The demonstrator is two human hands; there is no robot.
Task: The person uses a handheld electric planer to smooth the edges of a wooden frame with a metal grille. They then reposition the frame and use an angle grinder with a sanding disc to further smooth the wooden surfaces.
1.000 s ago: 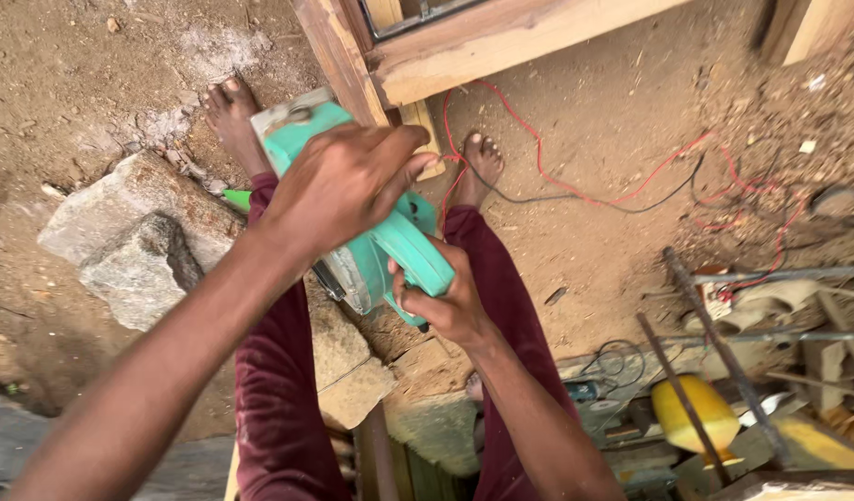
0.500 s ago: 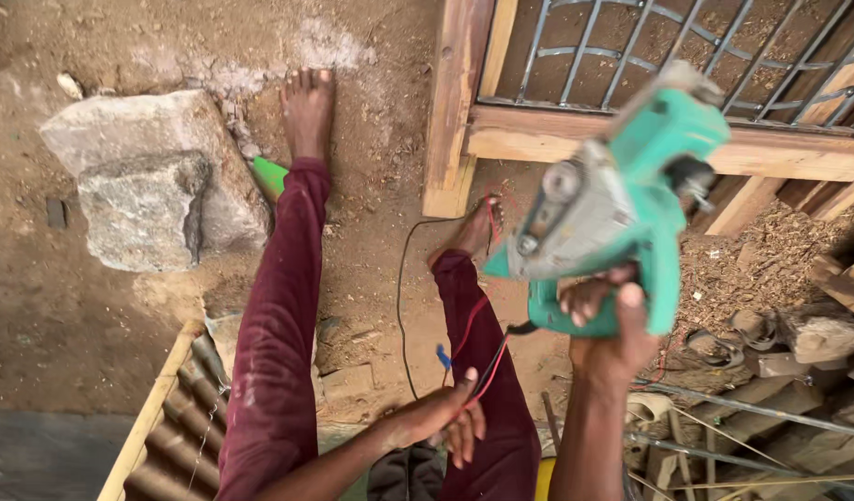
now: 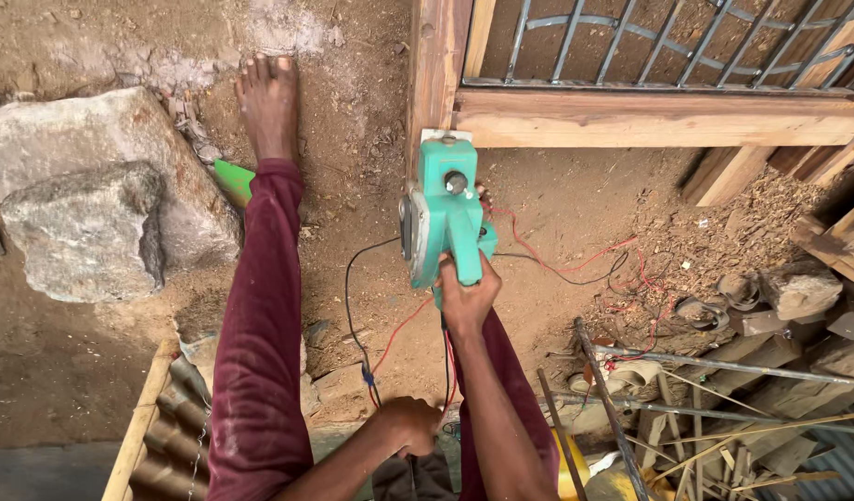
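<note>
My right hand (image 3: 466, 299) grips the handle of a green electric power tool (image 3: 443, 215), held upright with its front end by the corner of a wooden frame (image 3: 631, 121). Lower down, my left hand (image 3: 408, 425) is curled in a fist around the tool's black and red cables (image 3: 371, 357), between my legs. My legs, in maroon trousers (image 3: 260, 334), stretch out over the dirt ground, and the left foot (image 3: 267, 102) is bare.
Large grey rocks (image 3: 84, 204) lie at the left. The wooden frame holds a metal grille (image 3: 668, 42) at the top right. Wood scraps, shavings and metal rods (image 3: 724, 371) are piled at the right. A corrugated sheet (image 3: 162, 436) sits bottom left.
My right hand has brought the green tool from the raised right side to the centre, by the frame's corner. My left hand has closed on the cables. The view shifted slightly.
</note>
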